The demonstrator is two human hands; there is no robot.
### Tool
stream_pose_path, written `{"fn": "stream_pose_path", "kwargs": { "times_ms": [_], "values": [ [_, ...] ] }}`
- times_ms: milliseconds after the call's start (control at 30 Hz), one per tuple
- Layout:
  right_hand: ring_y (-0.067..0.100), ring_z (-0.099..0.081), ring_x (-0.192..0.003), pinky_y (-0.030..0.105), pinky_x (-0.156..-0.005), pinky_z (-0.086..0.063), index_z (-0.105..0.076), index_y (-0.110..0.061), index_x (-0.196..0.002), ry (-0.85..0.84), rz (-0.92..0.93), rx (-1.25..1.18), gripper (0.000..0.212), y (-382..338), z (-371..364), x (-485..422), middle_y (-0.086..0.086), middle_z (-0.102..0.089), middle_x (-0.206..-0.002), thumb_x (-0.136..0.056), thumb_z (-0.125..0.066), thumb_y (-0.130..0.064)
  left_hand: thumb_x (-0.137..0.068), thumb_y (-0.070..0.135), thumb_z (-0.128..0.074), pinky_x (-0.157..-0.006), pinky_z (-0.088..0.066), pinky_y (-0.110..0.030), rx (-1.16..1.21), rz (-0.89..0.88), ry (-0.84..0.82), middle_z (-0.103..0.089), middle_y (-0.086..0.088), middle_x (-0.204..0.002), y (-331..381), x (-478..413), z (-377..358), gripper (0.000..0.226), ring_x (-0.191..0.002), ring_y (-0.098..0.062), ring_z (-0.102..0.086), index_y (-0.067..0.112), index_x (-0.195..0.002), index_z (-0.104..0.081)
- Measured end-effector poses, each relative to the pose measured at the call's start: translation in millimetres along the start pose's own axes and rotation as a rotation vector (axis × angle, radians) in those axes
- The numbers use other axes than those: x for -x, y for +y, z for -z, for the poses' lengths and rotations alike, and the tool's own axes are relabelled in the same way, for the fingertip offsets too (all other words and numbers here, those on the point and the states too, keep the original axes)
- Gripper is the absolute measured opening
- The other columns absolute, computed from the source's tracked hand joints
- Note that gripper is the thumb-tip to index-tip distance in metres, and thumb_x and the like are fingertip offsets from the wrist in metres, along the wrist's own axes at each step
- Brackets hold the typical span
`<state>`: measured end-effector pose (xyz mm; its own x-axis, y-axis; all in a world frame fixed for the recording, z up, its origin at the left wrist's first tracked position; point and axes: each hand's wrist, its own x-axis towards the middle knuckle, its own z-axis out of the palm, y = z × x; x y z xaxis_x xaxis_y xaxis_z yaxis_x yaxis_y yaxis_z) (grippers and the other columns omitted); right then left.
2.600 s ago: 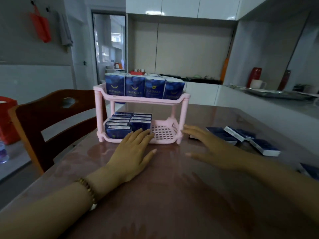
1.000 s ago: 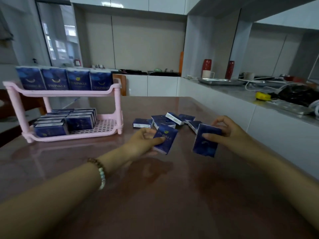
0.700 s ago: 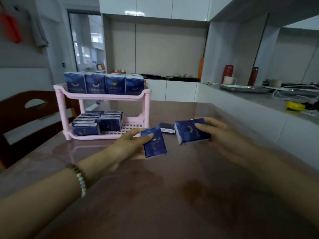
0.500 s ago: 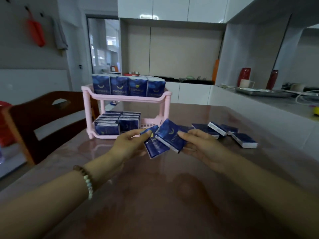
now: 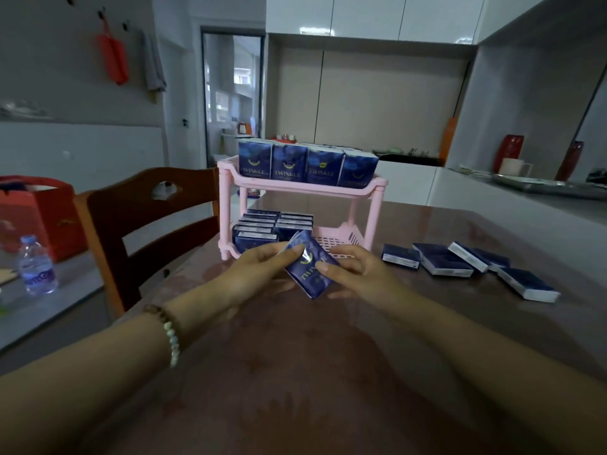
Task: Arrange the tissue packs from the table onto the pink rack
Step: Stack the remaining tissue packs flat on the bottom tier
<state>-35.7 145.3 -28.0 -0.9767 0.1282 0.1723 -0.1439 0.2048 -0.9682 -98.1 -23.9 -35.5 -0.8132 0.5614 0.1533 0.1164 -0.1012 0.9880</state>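
Pack: dark blue film-wrapped tissue pack held tilted just above the glossy brown desk, in front of the pink plastic two-tier rack. My left grip pinches its upper end, and my right grip pinches its right edge. Judged light, soft and squashable, with slippery film. Best taken across the narrow edges, gently. Loose dark blue packs lie to the right.

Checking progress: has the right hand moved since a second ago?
Yes: the right hand came leftward from the loose packs toward the pink rack.
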Motion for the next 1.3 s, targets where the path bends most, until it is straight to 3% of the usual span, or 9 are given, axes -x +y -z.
{"fn": "stream_pose_path", "kwargs": {
  "times_ms": [133, 267, 467, 633, 833, 1000, 1133, 1233, 1300],
  "values": [
    [0.013, -0.066, -0.086, 0.029, -0.075, -0.057, -0.054, -0.011, -0.117, -0.058, 0.057, 0.038, 0.033, -4.0, -3.0, -14.9, 0.004, -0.065, -0.105, -0.085, -0.063, -0.011, -0.093, 0.019, -0.052, -0.077, -0.053, -0.013, -0.183, -0.173, 0.062, -0.067, -0.006, -0.107, 5.4, -15.1, 6.4, 0.031, -0.087, -0.002, -0.065, 0.007, -0.121, -0.057],
    [0.01, -0.063, -0.085, 0.019, -0.071, -0.055, -0.054, -0.005, -0.121, -0.021, 0.127, 0.138, 0.039, 0.1, 1.7, -34.4, 0.004, -0.064, -0.105, -0.083, -0.065, -0.008, -0.094, 0.031, -0.045, -0.088, -0.044, -0.008, -0.45, -0.311, 0.153, -0.062, 0.0, -0.116, -4.8, -26.1, 21.8, 0.036, -0.107, -0.009, -0.058, 0.013, -0.125, -0.052],
    [0.008, -0.06, -0.095, 0.017, -0.085, -0.05, -0.047, -0.013, -0.126, -0.016, 0.272, 0.478, 0.048, 7.9, 17.4, -65.5, -0.011, -0.057, -0.104, -0.083, -0.068, -0.016, -0.08, 0.073, -0.008, -0.117, -0.018, -0.033, -1.236, -0.358, 0.323, -0.033, -0.002, -0.151, -35.5, -33.5, 59.8, 0.087, -0.142, -0.02, -0.024, 0.02, -0.145, -0.031],
    [0.011, -0.056, -0.096, 0.017, -0.082, -0.045, -0.046, -0.014, -0.128, -0.012, 0.321, 0.648, 0.05, 9.1, 20.3, -92.5, -0.006, -0.056, -0.109, -0.084, -0.068, -0.02, -0.07, 0.079, 0.017, -0.117, -0.012, -0.033, -1.317, -0.339, 0.312, -0.028, -0.001, -0.153, -48.2, -34.9, 64.0, 0.103, -0.144, -0.02, -0.017, 0.025, -0.146, -0.025],
    [-0.003, -0.048, -0.064, 0.011, -0.064, -0.036, -0.053, -0.017, -0.124, -0.099, 0.305, 0.786, 0.047, 9.7, 15.6, -116.3, -0.02, -0.044, -0.074, -0.081, -0.071, -0.022, -0.072, 0.076, 0.017, -0.118, -0.011, -0.033, -1.352, -0.342, 0.324, -0.028, 0.0, -0.153, -48.8, -35.9, 62.2, 0.101, -0.144, -0.019, -0.018, 0.024, -0.146, -0.026],
    [-0.007, -0.047, -0.077, -0.004, -0.067, -0.034, -0.053, -0.007, -0.121, -0.089, 0.33, 0.732, 0.048, 22.2, 5.9, -120.7, 0.002, -0.045, -0.113, -0.079, -0.072, -0.015, -0.07, 0.077, 0.019, -0.118, -0.01, -0.032, -1.354, -0.328, 0.33, -0.026, 0.001, -0.154, -49.3, -37.0, 61.5, 0.103, -0.144, -0.017, -0.015, 0.025, -0.147, -0.024],
    [0.005, -0.045, -0.101, 0.012, -0.092, -0.036, -0.04, -0.011, -0.133, -0.012, 0.339, 0.77, 0.068, 29.9, 2.6, -117.2, 0.001, -0.041, -0.125, -0.077, -0.075, -0.025, -0.07, 0.076, 0.019, -0.118, -0.009, -0.032, -1.364, -0.332, 0.328, -0.024, 0.002, -0.154, -49.6, -36.8, 61.5, 0.102, -0.144, -0.017, -0.014, 0.025, -0.147, -0.023],
    [0.02, -0.055, -0.114, 0.033, -0.101, -0.042, -0.038, -0.01, -0.128, -0.036, 0.202, 0.72, 0.055, 33.8, 2.1, -113.8, -0.002, -0.051, -0.122, -0.084, -0.066, -0.028, -0.071, 0.076, 0.018, -0.119, -0.011, -0.034, -1.364, -0.331, 0.331, -0.026, 0.001, -0.154, -50.6, -38.1, 62.1, 0.101, -0.144, -0.017, -0.015, 0.024, -0.147, -0.024],
    [0.025, -0.054, -0.117, 0.031, -0.1, -0.041, -0.04, -0.012, -0.131, -0.064, 0.118, 0.798, 0.046, 36.4, 1.0, -110.3, 0.004, -0.055, -0.129, -0.092, -0.053, -0.033, -0.071, 0.076, 0.018, -0.119, -0.012, -0.034, -1.364, -0.33, 0.332, -0.026, 0.001, -0.154, -50.9, -38.2, 62.1, 0.101, -0.144, -0.017, -0.015, 0.024, -0.147, -0.024]
  ]
}}
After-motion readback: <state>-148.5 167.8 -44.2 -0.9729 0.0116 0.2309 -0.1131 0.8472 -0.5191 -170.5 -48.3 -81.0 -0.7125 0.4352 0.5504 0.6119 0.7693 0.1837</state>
